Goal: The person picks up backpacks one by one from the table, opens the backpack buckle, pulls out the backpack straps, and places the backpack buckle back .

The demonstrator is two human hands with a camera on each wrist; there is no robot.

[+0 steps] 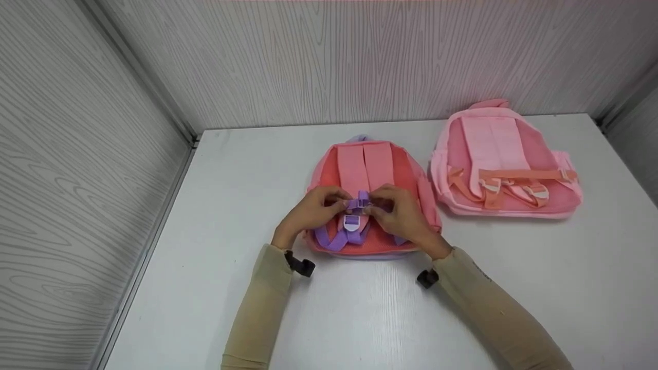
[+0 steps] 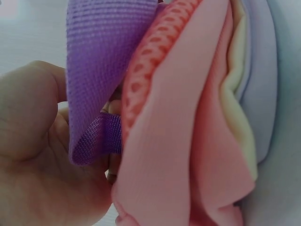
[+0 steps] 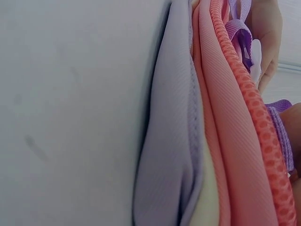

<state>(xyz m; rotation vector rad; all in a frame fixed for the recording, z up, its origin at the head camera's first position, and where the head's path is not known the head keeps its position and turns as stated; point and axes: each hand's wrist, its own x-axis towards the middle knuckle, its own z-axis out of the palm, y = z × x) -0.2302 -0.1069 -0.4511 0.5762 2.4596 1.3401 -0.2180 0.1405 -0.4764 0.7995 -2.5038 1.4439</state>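
A coral and pink backpack (image 1: pixel 378 160) lies with its shoulder straps facing up in the middle of the table. Over its lower half, my left hand (image 1: pixel 313 209) pinches a purple webbing strap (image 2: pixel 106 52) between thumb and fingers. Opposite it, my right hand (image 1: pixel 402 215) pinches the same webbing by a small purple buckle (image 1: pixel 363 203). Just below the fingers sits a white buckle (image 1: pixel 352 223) threaded with purple webbing. The fingertips of the right hand are partly hidden in the right wrist view, where the bag's layered side (image 3: pixel 230 127) fills the middle.
To the right, a second, light pink backpack (image 1: pixel 496 141) with orange straps (image 1: pixel 524 174) lies on the white table (image 1: pixel 247 195), close beside the first. Wood-grain panels (image 1: pixel 318 61) stand behind the table and at its left. Each wrist wears a black camera mount (image 1: pixel 304 266).
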